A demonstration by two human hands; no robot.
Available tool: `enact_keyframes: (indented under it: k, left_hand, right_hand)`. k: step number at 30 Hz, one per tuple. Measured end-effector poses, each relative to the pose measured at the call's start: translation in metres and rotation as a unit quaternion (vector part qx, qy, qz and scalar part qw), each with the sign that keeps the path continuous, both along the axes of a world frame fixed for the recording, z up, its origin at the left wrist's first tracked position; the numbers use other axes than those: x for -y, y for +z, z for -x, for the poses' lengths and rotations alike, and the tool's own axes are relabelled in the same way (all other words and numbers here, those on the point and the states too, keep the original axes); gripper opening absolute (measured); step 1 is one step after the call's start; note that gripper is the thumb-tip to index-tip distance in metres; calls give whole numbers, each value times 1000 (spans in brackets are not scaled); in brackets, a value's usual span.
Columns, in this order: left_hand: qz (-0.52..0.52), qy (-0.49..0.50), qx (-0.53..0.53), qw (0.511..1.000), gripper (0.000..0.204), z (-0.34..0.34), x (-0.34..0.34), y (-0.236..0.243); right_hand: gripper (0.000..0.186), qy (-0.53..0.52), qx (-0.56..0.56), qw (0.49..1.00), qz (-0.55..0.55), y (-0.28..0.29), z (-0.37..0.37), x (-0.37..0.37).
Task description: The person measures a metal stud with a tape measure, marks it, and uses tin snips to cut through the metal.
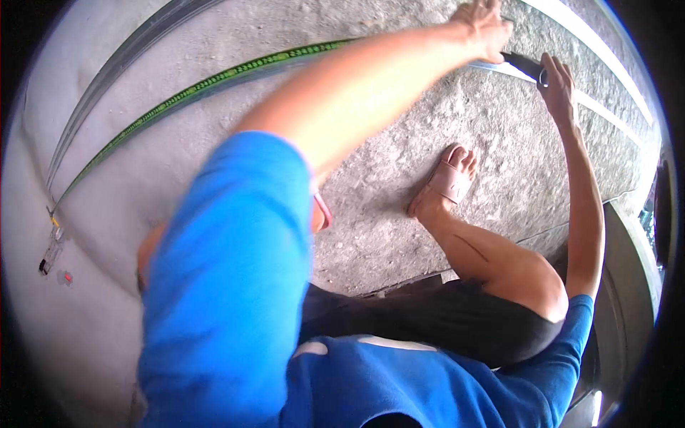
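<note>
My right hand is closed on a narrow black object at the upper right. A small ring-like part shows by its fingers; the object's kind is unclear. My left hand reaches across to the upper right, its fingers apart and its thumb close to the black object's other end. A green measuring tape with black markings curves from the far left toward the hands. My left forearm hides its nearer stretch. Along the tape runs a pale strip, which shows again past my right hand.
Rough grey concrete lies under the strips. A dark grey strip and a white strip run farther out. My sandalled foot stands below the hands. At the far left lie a small tool-like thing and a reddish item.
</note>
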State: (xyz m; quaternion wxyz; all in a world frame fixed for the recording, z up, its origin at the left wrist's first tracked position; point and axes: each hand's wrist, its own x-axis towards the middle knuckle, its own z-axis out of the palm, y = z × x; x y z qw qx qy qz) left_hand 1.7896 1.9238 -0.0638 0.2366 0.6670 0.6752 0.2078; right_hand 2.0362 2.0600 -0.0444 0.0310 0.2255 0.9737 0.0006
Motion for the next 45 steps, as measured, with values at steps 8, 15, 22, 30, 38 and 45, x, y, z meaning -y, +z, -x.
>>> enact_keyframes:
  k: [8,15,22,30,38,45]
  left_hand:
    - [-143,101,-67,982,18,-110,-31,-46]
    - [-206,132,-66,967,22,-130,-37,-62]
    - [-176,101,-29,979,49,-154,-53,-54]
    - [-210,124,-1,970,34,-194,-88,-67]
    - [-129,-16,9,992,29,-208,-127,-52]
    - [-42,-190,-117,974,33,-228,-204,-21]
  right_hand:
    - [44,-22,-55,994,92,-1,-4,-20]
    - [46,-12,-126,963,238,3,-15,-26]
    - [24,26,-80,962,261,24,-27,-52]
    - [22,0,-86,995,55,32,-91,-119]
    - [43,-313,-445,435,717,-45,-294,-93]
    - [18,-397,-537,548,503,-77,-252,-12]
